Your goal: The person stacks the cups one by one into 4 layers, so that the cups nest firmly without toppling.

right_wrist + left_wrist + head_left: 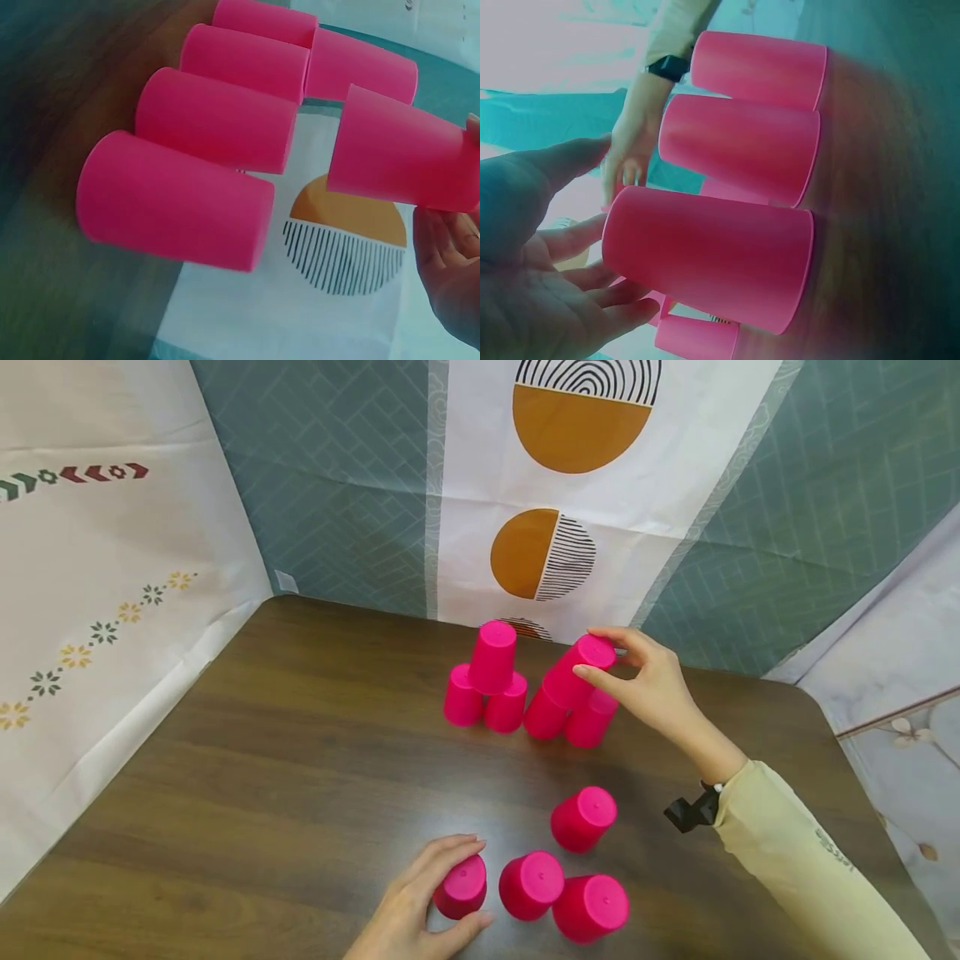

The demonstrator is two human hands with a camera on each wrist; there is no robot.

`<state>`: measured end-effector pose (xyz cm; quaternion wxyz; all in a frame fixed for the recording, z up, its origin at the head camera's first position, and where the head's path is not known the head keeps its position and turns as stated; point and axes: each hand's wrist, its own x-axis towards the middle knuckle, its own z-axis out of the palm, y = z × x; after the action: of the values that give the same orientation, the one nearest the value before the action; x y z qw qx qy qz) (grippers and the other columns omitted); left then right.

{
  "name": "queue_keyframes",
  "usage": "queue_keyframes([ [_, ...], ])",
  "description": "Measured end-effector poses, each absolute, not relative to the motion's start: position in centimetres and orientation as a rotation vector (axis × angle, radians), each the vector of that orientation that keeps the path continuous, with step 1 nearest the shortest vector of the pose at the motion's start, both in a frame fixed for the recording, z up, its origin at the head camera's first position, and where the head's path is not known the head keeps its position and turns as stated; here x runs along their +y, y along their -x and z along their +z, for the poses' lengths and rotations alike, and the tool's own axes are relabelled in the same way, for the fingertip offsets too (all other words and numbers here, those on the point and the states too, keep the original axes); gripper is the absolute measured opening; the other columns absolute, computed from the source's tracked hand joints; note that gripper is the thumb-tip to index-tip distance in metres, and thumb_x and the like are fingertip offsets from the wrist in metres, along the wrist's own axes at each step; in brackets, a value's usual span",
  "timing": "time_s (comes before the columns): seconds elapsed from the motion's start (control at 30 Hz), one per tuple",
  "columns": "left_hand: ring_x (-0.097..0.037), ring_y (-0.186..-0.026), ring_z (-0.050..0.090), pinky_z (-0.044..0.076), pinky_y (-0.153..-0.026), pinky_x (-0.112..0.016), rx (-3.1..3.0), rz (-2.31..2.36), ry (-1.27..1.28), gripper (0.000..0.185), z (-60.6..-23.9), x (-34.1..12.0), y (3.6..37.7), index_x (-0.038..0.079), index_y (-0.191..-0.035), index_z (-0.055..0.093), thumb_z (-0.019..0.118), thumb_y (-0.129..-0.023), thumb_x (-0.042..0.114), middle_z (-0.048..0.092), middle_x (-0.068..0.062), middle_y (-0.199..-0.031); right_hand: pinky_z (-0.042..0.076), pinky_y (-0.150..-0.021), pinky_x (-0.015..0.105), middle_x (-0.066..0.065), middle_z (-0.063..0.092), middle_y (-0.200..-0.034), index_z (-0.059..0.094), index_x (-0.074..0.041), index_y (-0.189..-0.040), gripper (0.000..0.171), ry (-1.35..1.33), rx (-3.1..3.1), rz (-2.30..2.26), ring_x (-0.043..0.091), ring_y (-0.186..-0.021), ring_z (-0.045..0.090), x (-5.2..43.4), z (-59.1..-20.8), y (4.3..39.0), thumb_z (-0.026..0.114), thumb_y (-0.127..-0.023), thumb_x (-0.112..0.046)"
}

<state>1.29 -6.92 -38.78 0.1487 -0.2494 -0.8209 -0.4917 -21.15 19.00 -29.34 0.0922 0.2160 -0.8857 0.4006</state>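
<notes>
My right hand pinches an upside-down pink cup between thumb and fingers, over two pink cups standing side by side at the back. In the right wrist view a gap shows between this held cup and the bases of the cups below. Near the front, my left hand is spread around another upturned pink cup. The left wrist view shows its fingers by the base of that cup, with the thumb apart from it.
Left of the held cup, one pink cup rests on two others in a small pyramid. Three more upturned cups stand near the front: one cup farther back, one cup beside the left hand, and one cup to its right. Fabric hangs behind the brown table.
</notes>
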Motion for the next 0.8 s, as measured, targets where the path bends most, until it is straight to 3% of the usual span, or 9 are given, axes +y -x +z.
queue_keyframes([
  [0.2,-0.016,-0.109,0.056,0.051,-0.081,-0.022,-2.376,-1.362,0.661,0.053,-38.9,-6.9,-1.4,0.015,-0.131,0.051,0.072,-0.082,0.022,0.054,-0.003,-0.125,0.048,-0.078,0.018,-0.001,0.060,-0.118,0.058,-0.018,-0.126,0.051,-0.619,-2.655,1.235,0.017,-0.096,0.060,18.2,-30.2,22.7,0.074,-0.079,-0.032],
  [0.33,-0.017,-0.109,0.057,0.050,-0.083,-0.020,-2.375,-1.351,0.671,0.054,-39.0,-7.2,-1.4,0.013,-0.130,0.051,0.073,-0.081,0.019,0.055,-0.003,-0.125,0.051,-0.075,0.026,-0.001,0.061,-0.115,0.059,-0.017,-0.123,0.050,-0.696,-2.634,1.151,0.020,-0.087,0.064,17.6,-30.6,23.1,0.075,-0.078,-0.032],
  [0.53,-0.014,-0.101,0.060,0.050,-0.081,-0.020,-2.417,-1.342,0.651,0.051,-39.0,-7.6,-1.3,0.012,-0.127,0.054,0.073,-0.081,0.023,0.059,-0.002,-0.118,0.052,-0.074,0.037,0.003,0.063,-0.110,0.061,-0.010,-0.119,0.048,-0.840,-2.530,1.070,0.018,-0.086,0.061,16.7,-31.0,23.4,0.079,-0.075,-0.021],
  [0.8,-0.013,-0.098,0.060,0.049,-0.081,-0.018,-2.424,-1.379,0.630,0.047,-38.8,-7.8,-1.2,0.012,-0.122,0.058,0.074,-0.080,0.023,0.062,-0.001,-0.113,0.052,-0.078,0.030,0.003,0.063,-0.112,0.060,-0.012,-0.121,0.048,-0.844,-2.577,1.132,0.017,-0.089,0.061,16.3,-30.9,24.0,0.076,-0.078,-0.025],
])
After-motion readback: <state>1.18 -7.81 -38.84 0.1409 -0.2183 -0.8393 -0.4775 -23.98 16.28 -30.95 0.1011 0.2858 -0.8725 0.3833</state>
